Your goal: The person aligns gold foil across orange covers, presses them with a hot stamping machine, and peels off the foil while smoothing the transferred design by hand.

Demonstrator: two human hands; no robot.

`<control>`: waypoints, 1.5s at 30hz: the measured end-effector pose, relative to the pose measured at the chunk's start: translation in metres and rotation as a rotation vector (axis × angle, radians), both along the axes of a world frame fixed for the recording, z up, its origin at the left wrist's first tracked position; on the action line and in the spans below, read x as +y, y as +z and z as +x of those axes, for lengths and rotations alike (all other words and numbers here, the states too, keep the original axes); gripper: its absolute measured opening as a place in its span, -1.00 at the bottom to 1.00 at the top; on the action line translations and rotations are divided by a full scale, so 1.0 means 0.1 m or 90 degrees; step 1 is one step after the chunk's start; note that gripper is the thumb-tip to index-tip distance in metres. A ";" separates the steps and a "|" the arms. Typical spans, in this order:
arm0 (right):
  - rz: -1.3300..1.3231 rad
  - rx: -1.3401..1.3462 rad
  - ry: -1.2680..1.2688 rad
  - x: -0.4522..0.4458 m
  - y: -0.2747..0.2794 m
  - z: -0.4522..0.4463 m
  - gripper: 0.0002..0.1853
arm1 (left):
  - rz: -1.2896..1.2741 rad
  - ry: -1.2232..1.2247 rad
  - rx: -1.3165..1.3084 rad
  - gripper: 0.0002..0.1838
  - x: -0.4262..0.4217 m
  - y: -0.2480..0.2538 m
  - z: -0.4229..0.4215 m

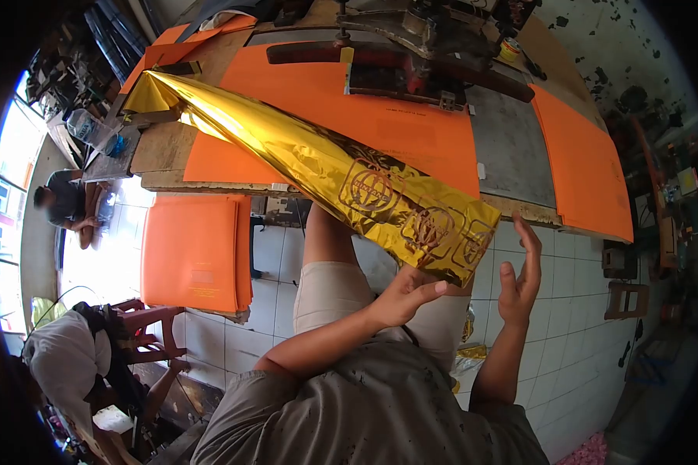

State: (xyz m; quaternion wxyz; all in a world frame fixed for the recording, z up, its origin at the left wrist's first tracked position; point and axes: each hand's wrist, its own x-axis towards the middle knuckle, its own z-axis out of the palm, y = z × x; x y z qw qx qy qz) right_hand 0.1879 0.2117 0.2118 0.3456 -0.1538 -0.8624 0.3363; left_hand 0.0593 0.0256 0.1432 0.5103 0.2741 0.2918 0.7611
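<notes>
A long sheet of shiny gold foil (pixel 287 147) stretches from the back left of the workbench towards me, with outlined emblems stamped out near its close end. My left hand (pixel 403 297) is at the foil's lower edge; its thumb points right and its other fingers are partly hidden behind the foil. To the right of the foil's end, my right hand (pixel 521 275) is raised with fingers apart and holds nothing. Beneath the foil, a large orange sheet (pixel 248 77) lies on the bench.
A dark metal press (pixel 411 62) stands at the bench's back. More orange sheets (pixel 582 163) lie at the right; an orange stack (pixel 190 252) sits lower left. One person (pixel 70 356) is at the lower left, another (pixel 70 198) farther back. A wooden stool (pixel 627 301) stands right.
</notes>
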 end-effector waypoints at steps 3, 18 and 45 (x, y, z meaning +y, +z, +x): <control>-0.078 -0.014 0.021 0.01 -0.02 -0.17 -0.17 | 0.008 -0.013 -0.015 -0.09 -0.02 0.10 -0.01; -0.295 0.016 0.131 0.46 -0.13 -0.21 -0.60 | 0.000 -0.024 0.007 -0.08 -0.12 0.18 0.03; -0.220 -0.133 0.006 0.77 0.36 0.11 -0.73 | -0.227 -0.220 0.449 -0.40 -0.75 0.84 -0.79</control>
